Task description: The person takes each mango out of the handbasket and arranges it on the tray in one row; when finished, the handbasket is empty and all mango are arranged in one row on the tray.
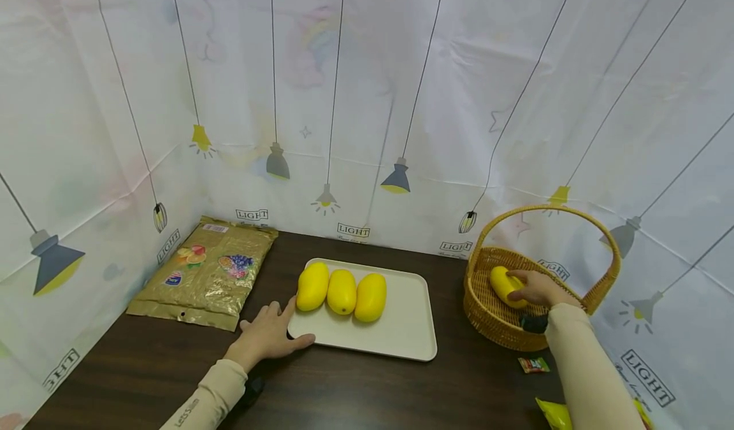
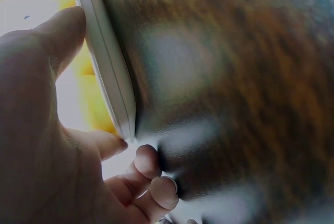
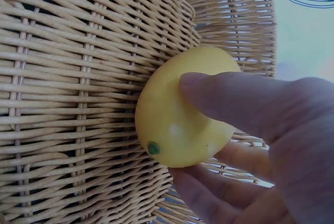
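Note:
My right hand (image 1: 536,288) grips a yellow mango (image 1: 504,286) inside the wicker basket (image 1: 487,315). In the right wrist view, the thumb lies across the mango (image 3: 177,130) and the other fingers curl beneath it; a green spot marks one end. On the left, my left hand (image 1: 268,332) touches the near left corner of a white tray (image 1: 401,328), thumb and index finger spread along its edges. Three more mangoes (image 1: 341,292) lie side by side on the tray's left half. The left wrist view shows the thumb against the tray rim (image 2: 107,51).
A gold bag (image 1: 212,271) with fruit pictures lies at the back left. In front of the basket, a small packet (image 1: 534,365) rests on the dark table (image 1: 344,392). A yellow package (image 1: 553,412) is partly hidden by the right sleeve. The basket's handle (image 1: 545,208) arches high.

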